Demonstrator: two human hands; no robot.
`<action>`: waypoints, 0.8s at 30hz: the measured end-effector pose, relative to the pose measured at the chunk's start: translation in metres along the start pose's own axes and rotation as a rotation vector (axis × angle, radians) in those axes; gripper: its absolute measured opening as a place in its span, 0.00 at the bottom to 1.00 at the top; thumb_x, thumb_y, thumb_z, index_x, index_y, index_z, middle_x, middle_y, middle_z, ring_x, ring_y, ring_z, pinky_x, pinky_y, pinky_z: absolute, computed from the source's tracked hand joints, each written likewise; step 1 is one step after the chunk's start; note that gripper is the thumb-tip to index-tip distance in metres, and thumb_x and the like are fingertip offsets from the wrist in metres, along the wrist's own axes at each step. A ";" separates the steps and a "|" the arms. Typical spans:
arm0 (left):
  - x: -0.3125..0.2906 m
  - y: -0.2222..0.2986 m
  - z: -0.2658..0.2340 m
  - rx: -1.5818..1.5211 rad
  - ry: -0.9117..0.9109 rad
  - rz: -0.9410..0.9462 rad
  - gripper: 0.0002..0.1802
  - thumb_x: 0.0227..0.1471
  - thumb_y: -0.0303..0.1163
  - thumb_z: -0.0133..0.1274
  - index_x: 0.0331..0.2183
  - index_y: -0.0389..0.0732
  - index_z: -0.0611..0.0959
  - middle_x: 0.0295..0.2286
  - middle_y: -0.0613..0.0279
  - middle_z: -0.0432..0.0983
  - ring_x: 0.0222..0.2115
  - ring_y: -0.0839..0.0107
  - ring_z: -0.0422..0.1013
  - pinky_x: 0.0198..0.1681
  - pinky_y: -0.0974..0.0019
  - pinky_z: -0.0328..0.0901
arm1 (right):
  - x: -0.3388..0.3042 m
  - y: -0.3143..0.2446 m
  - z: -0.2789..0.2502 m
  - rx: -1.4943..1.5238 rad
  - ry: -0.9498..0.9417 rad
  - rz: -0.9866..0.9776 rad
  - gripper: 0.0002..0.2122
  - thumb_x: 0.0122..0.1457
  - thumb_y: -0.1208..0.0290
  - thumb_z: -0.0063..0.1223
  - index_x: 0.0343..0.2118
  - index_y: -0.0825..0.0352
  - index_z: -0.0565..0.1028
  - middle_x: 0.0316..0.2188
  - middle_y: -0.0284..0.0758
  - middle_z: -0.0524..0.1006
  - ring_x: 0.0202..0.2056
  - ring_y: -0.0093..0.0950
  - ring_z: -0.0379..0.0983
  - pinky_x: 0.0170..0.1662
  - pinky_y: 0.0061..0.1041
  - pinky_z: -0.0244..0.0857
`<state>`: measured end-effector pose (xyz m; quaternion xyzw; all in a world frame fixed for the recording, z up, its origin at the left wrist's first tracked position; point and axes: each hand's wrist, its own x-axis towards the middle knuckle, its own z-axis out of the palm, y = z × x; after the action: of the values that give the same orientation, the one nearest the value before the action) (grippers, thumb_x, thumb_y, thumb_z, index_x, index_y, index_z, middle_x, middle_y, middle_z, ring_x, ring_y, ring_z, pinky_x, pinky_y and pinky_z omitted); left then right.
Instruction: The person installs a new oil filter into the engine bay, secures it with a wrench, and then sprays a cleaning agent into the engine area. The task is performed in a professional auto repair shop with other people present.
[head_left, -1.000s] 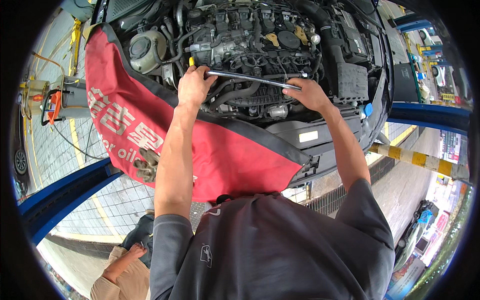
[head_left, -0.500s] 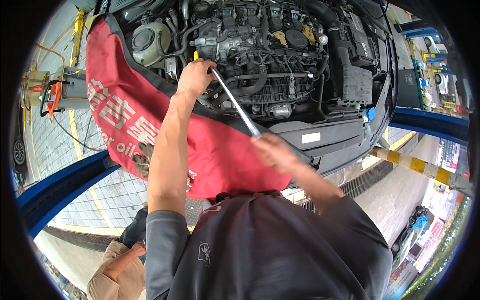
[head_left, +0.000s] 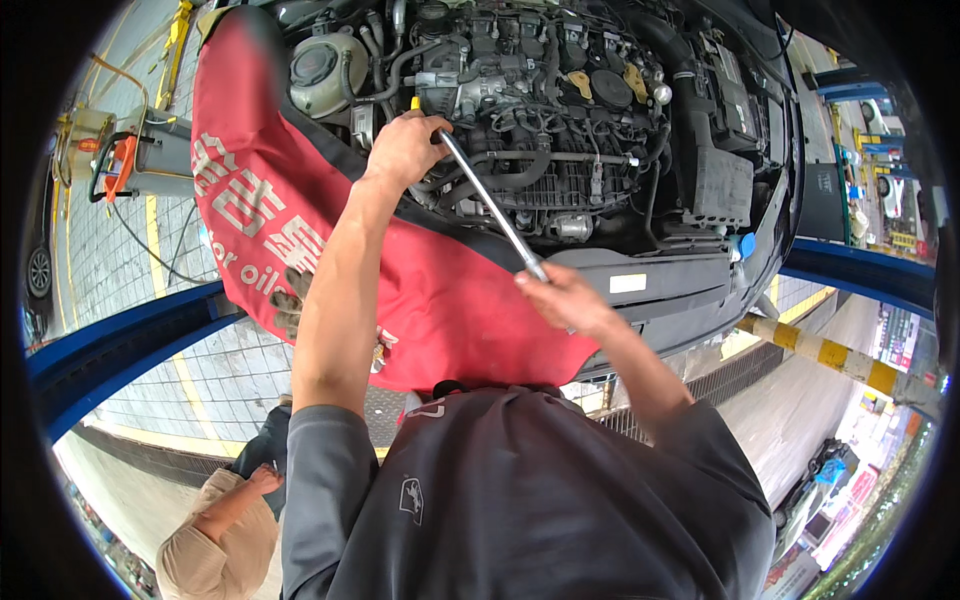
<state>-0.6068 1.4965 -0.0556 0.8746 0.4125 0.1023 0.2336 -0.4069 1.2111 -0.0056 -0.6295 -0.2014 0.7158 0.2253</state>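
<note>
A long chrome wrench slants over the front edge of an open engine bay. My left hand is closed around its far end, above the hoses at the left of the engine; the fingers hide the wrench's head and whatever it sits on. My right hand grips the near end of the handle. A small yellow piece sticks up just beyond my left hand. Under my forearms, a red fender cover with pale lettering drapes over the car's edge.
A pair of dirty gloves lies on the cover beside my left forearm. A white fluid reservoir stands left of the engine. Blue lift arms flank the car, with a yellow-and-white bar at right. Another person is at lower left.
The view has shifted slightly, so the car appears farther right and lower. My right hand, blurred before, now shows sharply on the handle. Both hands keep their hold on the wrench.
</note>
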 end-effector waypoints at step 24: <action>0.001 -0.006 0.029 -0.096 0.045 -0.033 0.21 0.56 0.32 0.65 0.52 0.43 0.87 0.45 0.48 0.82 0.47 0.45 0.79 0.55 0.49 0.75 | 0.050 0.026 0.158 0.667 0.051 -0.027 0.16 0.72 0.55 0.61 0.31 0.53 0.66 0.16 0.19 0.59 0.14 0.15 0.51 0.17 0.22 0.42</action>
<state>-0.5996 1.4910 -0.0837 0.8530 0.4265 0.1375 0.2677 -0.5704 1.2178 -0.0410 -0.5361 0.0414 0.7233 0.4332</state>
